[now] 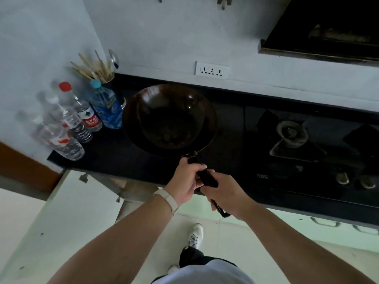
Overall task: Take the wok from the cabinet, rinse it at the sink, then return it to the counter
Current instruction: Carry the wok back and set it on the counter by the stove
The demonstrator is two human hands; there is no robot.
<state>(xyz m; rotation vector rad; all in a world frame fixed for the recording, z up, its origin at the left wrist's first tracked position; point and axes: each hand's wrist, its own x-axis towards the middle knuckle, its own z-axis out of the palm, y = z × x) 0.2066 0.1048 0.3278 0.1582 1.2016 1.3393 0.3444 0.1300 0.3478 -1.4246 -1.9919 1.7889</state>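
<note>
A dark round wok (pixel 170 117) sits low over the black counter (pixel 106 158), left of the stove; I cannot tell whether it rests on the surface. Its long black handle (pixel 208 178) points toward me. My left hand (pixel 187 182) grips the handle close to the wok's rim. My right hand (pixel 229 194) grips the handle further back, near its end loop. Below the counter a white cabinet door (pixel 67 218) stands swung open to the left. No sink is in view.
Several plastic bottles (pixel 82 117) crowd the counter's left end, close to the wok. A holder of chopsticks and a spoon (pixel 98 68) stands behind them. A gas stove burner (pixel 292 133) with knobs (pixel 342 178) lies to the right, a range hood (pixel 328 31) above.
</note>
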